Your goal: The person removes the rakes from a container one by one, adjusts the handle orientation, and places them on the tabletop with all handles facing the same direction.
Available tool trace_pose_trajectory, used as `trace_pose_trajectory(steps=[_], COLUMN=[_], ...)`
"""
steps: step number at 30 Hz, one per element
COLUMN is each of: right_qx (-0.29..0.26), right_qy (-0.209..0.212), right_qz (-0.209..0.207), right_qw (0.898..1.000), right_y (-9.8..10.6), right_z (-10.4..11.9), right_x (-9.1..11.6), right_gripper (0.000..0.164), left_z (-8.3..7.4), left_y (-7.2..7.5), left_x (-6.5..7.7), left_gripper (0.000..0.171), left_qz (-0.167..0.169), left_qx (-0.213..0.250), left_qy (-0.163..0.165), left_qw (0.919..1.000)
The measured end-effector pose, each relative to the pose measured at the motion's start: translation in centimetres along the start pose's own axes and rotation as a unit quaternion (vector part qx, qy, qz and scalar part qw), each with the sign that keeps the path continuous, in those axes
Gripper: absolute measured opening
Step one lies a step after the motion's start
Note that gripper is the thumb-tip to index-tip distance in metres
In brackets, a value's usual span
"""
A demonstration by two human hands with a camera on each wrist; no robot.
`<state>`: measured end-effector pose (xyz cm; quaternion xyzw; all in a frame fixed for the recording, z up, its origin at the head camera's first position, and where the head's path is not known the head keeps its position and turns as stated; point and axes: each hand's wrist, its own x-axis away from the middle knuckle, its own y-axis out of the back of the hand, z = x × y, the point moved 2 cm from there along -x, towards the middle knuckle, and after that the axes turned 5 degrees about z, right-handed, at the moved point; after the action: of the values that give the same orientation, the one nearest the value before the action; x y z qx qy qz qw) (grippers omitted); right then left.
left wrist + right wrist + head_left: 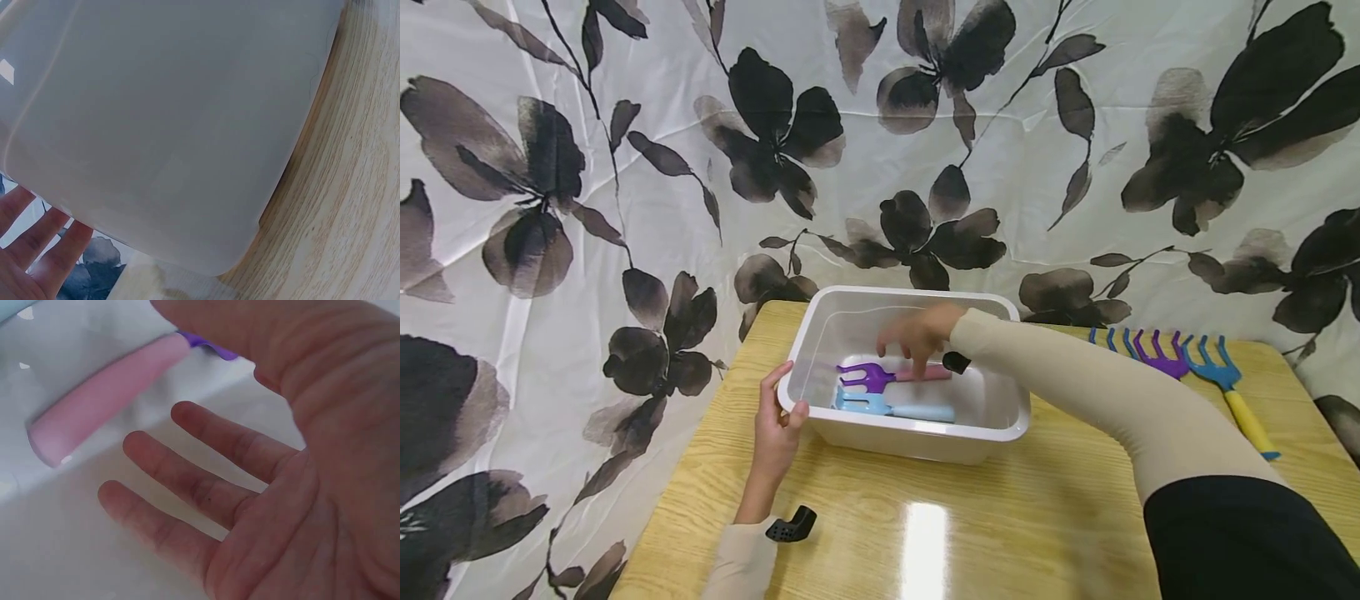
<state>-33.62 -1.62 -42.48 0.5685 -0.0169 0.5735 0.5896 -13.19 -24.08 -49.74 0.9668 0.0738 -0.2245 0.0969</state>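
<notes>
A white plastic tub (910, 427) stands on the table, and my left hand (775, 437) grips its front left corner, thumb at the front rim and fingers along the left side. In the left wrist view, three fingers (59, 253) show at the tub's outer wall. My right hand (917, 333) hangs inside the tub with spread fingers, holding nothing. Below it lies a purple hand fork with a pink handle (106, 400), its prongs pointing left. Nearer the front wall lies a light blue hand fork (917, 412), parallel to it.
On the wooden table (850, 525), right of the tub, lie a blue hand rake with a yellow handle (1243, 412), a purple rake (1165, 360) and blue prongs (1120, 342). My right arm partly covers these. Floral cloth (880, 167) hangs behind and to the left.
</notes>
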Motion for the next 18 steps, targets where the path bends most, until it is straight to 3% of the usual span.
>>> trace_pose_trajectory(steps=[5,13,18], right_qx=[0.045,0.146,0.153], right_qy=[-0.022,-0.026,-0.023], right_qz=[0.001,-0.002,0.001], right_qw=[0.999,0.989,0.988], right_y=[-0.7,-1.6,-2.0], right_z=[-0.1,-0.2,-0.4], right_x=[-1.5,-2.3,-2.4], right_gripper=[0.079,0.057,0.052], left_z=[-0.2,-0.1,0.0], left_y=[0.0,-0.2,-0.2], left_x=[0.2,0.1,0.0], left_gripper=[0.064,0.063,0.064], left_qz=[0.002,0.001,-0.001], left_qx=[-0.007,-0.011,-0.013], left_qy=[0.003,0.010,0.007], left_qw=[1.0000,0.9999,0.9999])
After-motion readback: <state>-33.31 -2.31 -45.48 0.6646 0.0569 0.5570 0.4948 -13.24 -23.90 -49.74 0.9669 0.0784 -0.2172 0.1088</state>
